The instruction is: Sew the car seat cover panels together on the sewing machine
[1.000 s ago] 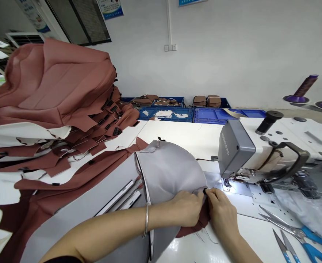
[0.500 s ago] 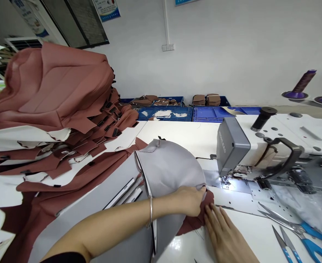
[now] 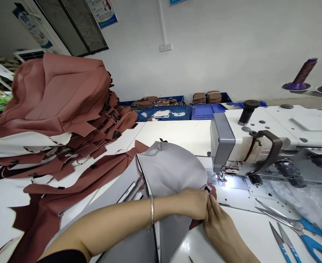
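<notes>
A seat cover [image 3: 174, 164], its grey backing turned up and its brown-red face showing at the edges, lies across the white table left of the sewing machine [image 3: 248, 142]. My left hand [image 3: 195, 202], a bangle on its wrist, is closed on the cover's right edge. Right against it, my right hand [image 3: 218, 219] has its fingers together at the same edge, on the brown-red flap [image 3: 212, 190]. Both hands sit just short of the lit needle area [image 3: 221, 179]. The fingertips partly hide the gripped edge and a small dark piece there.
Large scissors [image 3: 295, 223] and smaller snips [image 3: 284, 241] with blue handles lie at the right front, near a clear plastic bag [image 3: 309, 208]. A tall stack of brown-red seat covers [image 3: 68, 91] fills the left. Blue crates [image 3: 163, 114] stand behind the table; thread cones [image 3: 305, 75] rise at right.
My right hand has moved up against my left, its flat, spread fingers now drawn together at the cover's edge. Less of the brown-red flap shows. The view has shifted slightly.
</notes>
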Tool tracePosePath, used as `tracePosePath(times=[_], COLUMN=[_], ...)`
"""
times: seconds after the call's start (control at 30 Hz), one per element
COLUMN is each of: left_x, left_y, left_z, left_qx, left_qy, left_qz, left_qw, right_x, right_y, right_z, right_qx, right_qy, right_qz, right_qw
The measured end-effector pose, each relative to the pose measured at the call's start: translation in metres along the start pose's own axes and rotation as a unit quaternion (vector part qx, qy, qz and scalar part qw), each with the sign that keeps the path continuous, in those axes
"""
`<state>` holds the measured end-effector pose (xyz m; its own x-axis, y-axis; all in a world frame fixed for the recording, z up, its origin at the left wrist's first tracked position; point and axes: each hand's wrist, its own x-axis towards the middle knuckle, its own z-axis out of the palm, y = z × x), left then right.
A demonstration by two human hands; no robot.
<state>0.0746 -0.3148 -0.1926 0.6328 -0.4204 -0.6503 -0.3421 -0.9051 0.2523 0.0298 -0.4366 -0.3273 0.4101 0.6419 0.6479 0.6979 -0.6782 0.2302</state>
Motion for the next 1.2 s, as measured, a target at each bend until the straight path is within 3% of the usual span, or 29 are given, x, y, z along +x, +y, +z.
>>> tracePosePath(times=[0.13, 0.27, 0.47, 0.73, 0.9, 1.2], left_x=[0.016, 0.022, 0.027, 0.045, 0.044, 0.048], left_y=[0.013, 0.019, 0.027, 0.031, 0.031, 0.029], left_z=[-0.016, -0.023, -0.023, -0.02, -0.021, -0.017], left_qx=[-0.002, -0.036, -0.041, -0.043, -0.046, -0.03], left_qy=[-0.022, -0.022, -0.019, 0.011, 0.011, 0.02], left_qz=[0.007, -0.011, -0.042, -0.015, -0.026, -0.011], left_qw=[1.0, 0.999, 0.998, 0.999, 0.999, 0.999], right_x=[-0.007, -0.017, -0.016, -0.016, -0.015, -0.009], right_y=[0.022, 0.015, 0.016, 0.022, 0.025, 0.024], right_z=[-0.003, -0.006, -0.005, -0.009, -0.006, -0.008], right_qx=[0.021, 0.008, 0.018, 0.034, 0.015, 0.025], right_qy=[-0.02, -0.032, -0.012, -0.026, -0.024, -0.002], right_qz=[-0.023, -0.024, -0.027, 0.007, -0.019, 0.022], right_qw=[0.999, 0.999, 0.999, 0.999, 0.999, 0.999])
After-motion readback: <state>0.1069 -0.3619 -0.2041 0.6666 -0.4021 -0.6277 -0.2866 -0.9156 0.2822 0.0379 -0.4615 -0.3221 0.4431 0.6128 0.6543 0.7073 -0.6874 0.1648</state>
